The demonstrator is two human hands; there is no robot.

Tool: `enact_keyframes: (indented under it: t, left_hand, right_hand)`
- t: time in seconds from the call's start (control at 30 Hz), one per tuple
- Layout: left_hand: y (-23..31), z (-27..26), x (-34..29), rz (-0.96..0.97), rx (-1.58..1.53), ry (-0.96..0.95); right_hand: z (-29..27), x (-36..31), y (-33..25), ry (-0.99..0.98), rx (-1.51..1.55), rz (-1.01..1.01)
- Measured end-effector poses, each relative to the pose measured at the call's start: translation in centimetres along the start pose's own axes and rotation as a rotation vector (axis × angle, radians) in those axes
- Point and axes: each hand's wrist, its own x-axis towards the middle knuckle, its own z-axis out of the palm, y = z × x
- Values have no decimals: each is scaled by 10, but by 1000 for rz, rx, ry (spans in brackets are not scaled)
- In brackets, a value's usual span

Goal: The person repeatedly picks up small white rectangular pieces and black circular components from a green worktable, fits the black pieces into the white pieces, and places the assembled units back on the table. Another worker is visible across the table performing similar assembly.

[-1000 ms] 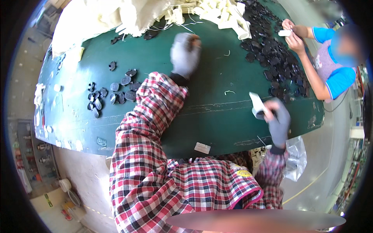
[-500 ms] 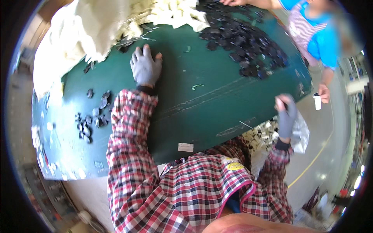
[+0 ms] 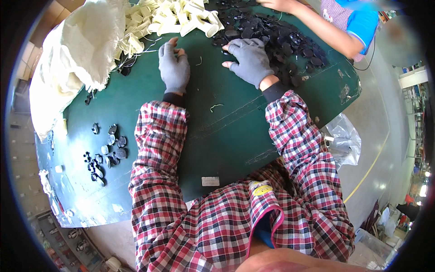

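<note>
My left hand point(image 3: 174, 69), in a grey glove with bare fingertips, rests over the green table just short of a heap of cream plastic parts point(image 3: 190, 17). Its thumb and forefinger stand apart, and nothing shows between them. At the near left edge of a spread of black, flat, rounded pieces point(image 3: 285, 47), my gloved right hand point(image 3: 250, 61) reaches in with thumb and forefinger apart. A small dark bit shows by its forefinger tip; whether the fingers touch it I cannot tell.
A white woven sack point(image 3: 74, 59) slumps at the far left. Several black pieces point(image 3: 108, 154) lie loose on the table's left side. Across the table, a co-worker's arm point(image 3: 324, 29) reaches to the black heap. A clear plastic bag point(image 3: 345, 140) hangs by the right edge.
My right hand has moved from beyond the table's right edge, up and left to the black pieces. My left hand stays near the cream heap. The co-worker's lower hand has left view.
</note>
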Motion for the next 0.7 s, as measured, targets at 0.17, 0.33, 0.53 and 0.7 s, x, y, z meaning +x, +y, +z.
enact_keyframes:
  t: [0.17,0.33,0.53,0.7]
  left_hand:
    - [17,39,33,190,127,-65]
    - [29,61,41,172,314,-231]
    - [15,42,27,-33,164,-116]
    - [16,0,-14,-28,-66,-67]
  right_hand:
    - [-17,3,-6,-123,-52,85]
    - [-21,0,-19,189,699,263]
    - [-26,-9,-33,-19,1494,402]
    - [-11,-10,-41,-103,1544,389]
